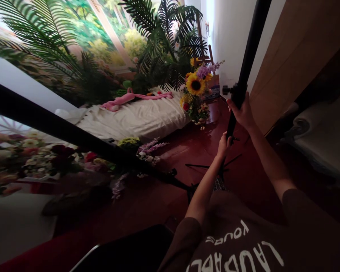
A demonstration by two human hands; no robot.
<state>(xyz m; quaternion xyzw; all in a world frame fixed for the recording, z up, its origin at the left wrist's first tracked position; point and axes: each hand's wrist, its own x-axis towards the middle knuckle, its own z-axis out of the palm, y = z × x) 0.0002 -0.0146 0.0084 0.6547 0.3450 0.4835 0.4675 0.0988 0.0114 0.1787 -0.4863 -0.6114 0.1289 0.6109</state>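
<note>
A tall black light stand (251, 49) rises in front of me, leaning to the right toward the top of the view. My right hand (243, 113) is closed around its pole just below a collar with a black side knob (228, 90). Lower on the same pole, beside a smaller knob, my left hand (224, 145) is wrapped round it. The stand's thin legs spread on the dark red floor (170, 196) below. Its top end is out of view.
A second black pole (73, 130) crosses the left side. Behind are a bed with a cream cover (138, 115), a pink plush toy (124, 99), sunflowers (195, 84) and palm leaves (166, 30). More flowers (45, 158) stand left; a white roll (303, 122) lies right.
</note>
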